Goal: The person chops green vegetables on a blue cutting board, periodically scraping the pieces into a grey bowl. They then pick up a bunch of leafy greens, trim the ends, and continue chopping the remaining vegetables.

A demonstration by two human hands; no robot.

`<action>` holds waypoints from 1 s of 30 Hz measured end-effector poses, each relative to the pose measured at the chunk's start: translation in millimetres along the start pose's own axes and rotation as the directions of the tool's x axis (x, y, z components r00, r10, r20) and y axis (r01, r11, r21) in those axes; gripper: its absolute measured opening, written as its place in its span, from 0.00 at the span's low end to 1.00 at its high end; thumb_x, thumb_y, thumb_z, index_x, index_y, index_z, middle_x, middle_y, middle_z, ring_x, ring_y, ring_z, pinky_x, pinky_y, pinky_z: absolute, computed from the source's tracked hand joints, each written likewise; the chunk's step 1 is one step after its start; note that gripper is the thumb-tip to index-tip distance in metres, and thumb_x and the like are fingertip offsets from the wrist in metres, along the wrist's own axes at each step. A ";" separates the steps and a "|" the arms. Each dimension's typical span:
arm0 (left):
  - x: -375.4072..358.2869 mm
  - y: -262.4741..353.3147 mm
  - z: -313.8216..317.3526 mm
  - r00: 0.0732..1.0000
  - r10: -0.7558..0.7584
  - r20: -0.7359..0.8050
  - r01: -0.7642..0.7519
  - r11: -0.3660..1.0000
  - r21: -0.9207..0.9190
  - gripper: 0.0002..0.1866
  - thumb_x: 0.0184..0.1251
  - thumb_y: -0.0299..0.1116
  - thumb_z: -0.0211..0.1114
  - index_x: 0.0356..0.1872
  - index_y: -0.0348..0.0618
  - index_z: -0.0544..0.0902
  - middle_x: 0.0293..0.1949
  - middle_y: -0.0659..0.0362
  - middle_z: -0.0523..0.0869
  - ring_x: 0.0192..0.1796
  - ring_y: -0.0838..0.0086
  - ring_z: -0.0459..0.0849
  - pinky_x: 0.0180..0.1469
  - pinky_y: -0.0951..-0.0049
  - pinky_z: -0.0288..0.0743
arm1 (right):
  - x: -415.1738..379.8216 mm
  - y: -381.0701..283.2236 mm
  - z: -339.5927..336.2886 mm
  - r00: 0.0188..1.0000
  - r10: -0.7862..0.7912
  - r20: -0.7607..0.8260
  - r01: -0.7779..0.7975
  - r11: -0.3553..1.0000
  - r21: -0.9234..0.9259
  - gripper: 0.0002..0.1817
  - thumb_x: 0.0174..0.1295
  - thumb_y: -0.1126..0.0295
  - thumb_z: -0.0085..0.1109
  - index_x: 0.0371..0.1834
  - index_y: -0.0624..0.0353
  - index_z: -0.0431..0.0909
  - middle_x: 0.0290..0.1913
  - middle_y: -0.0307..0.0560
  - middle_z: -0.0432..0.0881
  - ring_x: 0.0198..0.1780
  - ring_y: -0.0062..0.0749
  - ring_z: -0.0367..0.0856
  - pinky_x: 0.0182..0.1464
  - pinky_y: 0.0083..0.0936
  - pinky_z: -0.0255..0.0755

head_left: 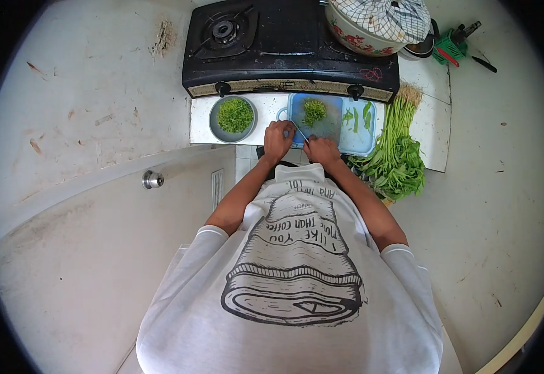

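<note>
My right hand (323, 151) is closed round the handle of a small knife (300, 131), whose blade points up and left over the near edge of a blue cutting board (331, 129). My left hand (278, 140) is at the board's near left corner, fingers curled in by the knife's tip; what they hold, if anything, is too small to make out. A small heap of finely chopped greens (313, 112) lies on the board. To the left stands a grey bowl (214, 129) with more chopped greens (234, 116) in it.
A light blue tray (371, 140) under the board bears several loose leaves (366, 116). Right of it, a big bunch of leafy greens (399, 149) overhangs the counter edge. Behind are a black gas stove (290, 43), a cloth-covered flowered pot (362, 36) and a green basket (449, 47).
</note>
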State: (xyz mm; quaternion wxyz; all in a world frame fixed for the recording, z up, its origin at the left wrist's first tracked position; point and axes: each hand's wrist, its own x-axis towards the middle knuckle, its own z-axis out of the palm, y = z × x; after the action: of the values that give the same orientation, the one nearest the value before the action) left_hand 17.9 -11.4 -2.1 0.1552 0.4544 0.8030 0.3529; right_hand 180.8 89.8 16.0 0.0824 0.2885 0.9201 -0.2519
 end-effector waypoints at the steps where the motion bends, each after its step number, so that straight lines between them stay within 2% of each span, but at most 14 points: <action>1: 0.0 -1.4 0.4 1.000 0.009 -0.002 -0.009 1.000 -0.003 0.04 0.60 0.29 0.73 0.35 0.42 0.91 0.36 0.56 0.91 0.43 0.56 0.85 0.49 0.57 0.78 | -1.1 2.4 0.5 1.000 0.002 -0.009 -0.002 1.000 0.005 0.22 0.75 0.55 0.53 0.37 0.64 0.85 0.32 0.63 0.89 0.35 0.58 0.91 0.41 0.51 0.85; 6: -0.5 -13.5 8.8 0.997 0.077 -0.011 -0.077 0.997 0.007 0.04 0.60 0.28 0.72 0.35 0.41 0.90 0.36 0.55 0.91 0.43 0.55 0.85 0.49 0.56 0.79 | -3.2 4.4 -2.7 1.000 0.018 -0.008 -0.018 1.000 0.014 0.23 0.75 0.54 0.52 0.38 0.64 0.85 0.32 0.64 0.89 0.35 0.59 0.91 0.42 0.52 0.84; 15: -4.4 1.7 -4.7 0.996 0.083 -0.030 -0.081 0.994 0.080 0.04 0.60 0.28 0.73 0.35 0.44 0.91 0.36 0.55 0.87 0.43 0.56 0.84 0.48 0.55 0.77 | -4.7 2.6 0.9 0.999 -0.030 0.040 0.029 0.999 0.015 0.22 0.74 0.54 0.52 0.39 0.63 0.85 0.32 0.63 0.90 0.34 0.58 0.91 0.41 0.53 0.84; 18: -5.6 2.3 -6.5 0.995 0.096 -0.006 -0.095 0.991 0.090 0.03 0.63 0.28 0.73 0.36 0.42 0.91 0.37 0.55 0.87 0.44 0.56 0.83 0.51 0.57 0.77 | 1.5 3.9 10.3 0.999 -0.024 0.031 0.025 1.000 -0.004 0.21 0.74 0.54 0.53 0.39 0.63 0.85 0.32 0.63 0.90 0.34 0.58 0.91 0.41 0.53 0.84; 21: -7.6 1.2 -8.1 0.993 0.119 -0.017 -0.118 0.991 0.056 0.05 0.60 0.27 0.71 0.37 0.43 0.91 0.37 0.56 0.87 0.44 0.56 0.83 0.49 0.56 0.77 | 4.2 1.6 10.7 0.999 -0.034 -0.008 0.034 0.999 -0.003 0.21 0.74 0.54 0.54 0.38 0.63 0.85 0.32 0.62 0.90 0.34 0.58 0.91 0.40 0.52 0.84; 27: -5.6 -5.2 -14.6 0.995 0.096 0.005 -0.096 0.995 -0.004 0.12 0.60 0.21 0.65 0.39 0.47 0.94 0.40 0.57 0.88 0.48 0.59 0.84 0.55 0.60 0.79 | -2.4 6.7 5.5 0.999 -0.022 -0.034 0.022 1.000 0.008 0.21 0.74 0.54 0.55 0.37 0.63 0.85 0.31 0.63 0.89 0.33 0.58 0.91 0.40 0.52 0.84; 30: -2.5 -7.3 -19.4 0.996 0.071 0.061 -0.070 0.997 -0.025 0.11 0.60 0.21 0.68 0.39 0.49 0.94 0.41 0.58 0.88 0.49 0.59 0.85 0.57 0.62 0.79 | -1.3 8.2 7.3 0.999 -0.032 -0.029 0.033 0.999 0.014 0.22 0.75 0.54 0.55 0.38 0.64 0.85 0.31 0.63 0.89 0.33 0.59 0.90 0.40 0.52 0.84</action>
State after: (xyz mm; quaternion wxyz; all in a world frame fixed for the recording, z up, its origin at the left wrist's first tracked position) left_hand 3.7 -24.1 6.2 0.1723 0.4914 0.7773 0.3531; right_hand 186.6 91.2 6.7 0.0630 0.2776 0.9238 -0.2559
